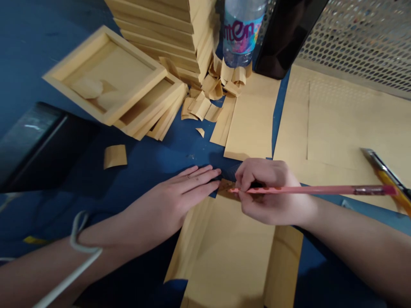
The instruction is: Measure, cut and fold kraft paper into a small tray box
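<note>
Pinched in my right hand (269, 192) is a pink pencil (321, 190) with a pink eraser end pointing right. Its tip touches the top edge of a folded tan paper piece (237, 248), near what looks like a clear ruler (231, 171), mostly hidden by my hands. My left hand (183, 190) lies flat with fingers stretched out, fingertips close to the pencil tip. A white cord (78, 235) loops round my left wrist. Folded side flaps of the paper spread out left and right below my hands.
Shallow tan box trays (112, 77) lie stacked at upper left, beside a tall tan stack (160, 30). Paper scraps (201, 105) surround a water bottle (242, 34). A black phone (285, 34) leans by a perforated metal panel (359, 42). A yellow cutter knife (385, 175) rests on tan sheets (337, 124).
</note>
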Motion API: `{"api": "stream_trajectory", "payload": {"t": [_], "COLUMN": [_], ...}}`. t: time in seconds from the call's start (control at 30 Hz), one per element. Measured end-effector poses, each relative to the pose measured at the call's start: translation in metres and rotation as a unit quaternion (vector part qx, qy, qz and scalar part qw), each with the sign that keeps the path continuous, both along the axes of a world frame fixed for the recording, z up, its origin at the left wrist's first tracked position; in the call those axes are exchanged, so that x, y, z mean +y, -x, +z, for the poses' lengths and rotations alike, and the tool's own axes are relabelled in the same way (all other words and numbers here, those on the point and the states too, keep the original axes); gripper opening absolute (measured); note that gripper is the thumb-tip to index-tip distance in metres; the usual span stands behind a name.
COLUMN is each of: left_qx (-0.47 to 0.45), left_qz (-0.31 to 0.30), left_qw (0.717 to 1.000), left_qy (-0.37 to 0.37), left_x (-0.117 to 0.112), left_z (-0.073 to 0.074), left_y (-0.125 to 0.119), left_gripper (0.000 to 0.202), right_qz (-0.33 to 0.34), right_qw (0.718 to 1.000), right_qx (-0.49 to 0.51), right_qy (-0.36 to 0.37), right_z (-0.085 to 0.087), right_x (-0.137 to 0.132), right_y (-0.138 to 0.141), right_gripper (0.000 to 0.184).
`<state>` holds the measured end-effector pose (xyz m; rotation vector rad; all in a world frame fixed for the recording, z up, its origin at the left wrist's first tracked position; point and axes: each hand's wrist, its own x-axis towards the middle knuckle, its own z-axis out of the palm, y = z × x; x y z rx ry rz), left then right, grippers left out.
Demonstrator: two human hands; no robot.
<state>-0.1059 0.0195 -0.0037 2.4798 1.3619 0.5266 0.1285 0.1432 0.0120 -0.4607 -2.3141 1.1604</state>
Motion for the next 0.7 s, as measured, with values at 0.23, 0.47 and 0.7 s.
{"api": "stream_trajectory", "payload": {"t": [0.23,0.47,0.7], "left_qx": [0.004,0.009,0.016], "left_qz": [-0.002,0.0,-0.012], "left_qw": [1.0,1.0,1.0], "left_qy": [-0.007,-0.015,-0.02], "left_x": [-0.0004,-0.0002,0.0002], "left_z": [-0.0006,0.0006,-0.0001], "left_y": [0.0004,-0.0003,0.0003], "left_gripper": [0.051,0.05,0.051], "right_qz": [-0.004,0.0,0.006], "right_qw": [1.0,1.0,1.0], "right_qx": [-0.015,-0.018,-0.022], "right_qy": [-0.027,0.0,-0.01], "right_z": [-0.0021,-0.0012,-0.0031], "right_x": [-0.0008,0.0028,0.0011], "right_y": [0.002,0.0018,0.002], "right_gripper": [0.013,0.013,0.012]}}
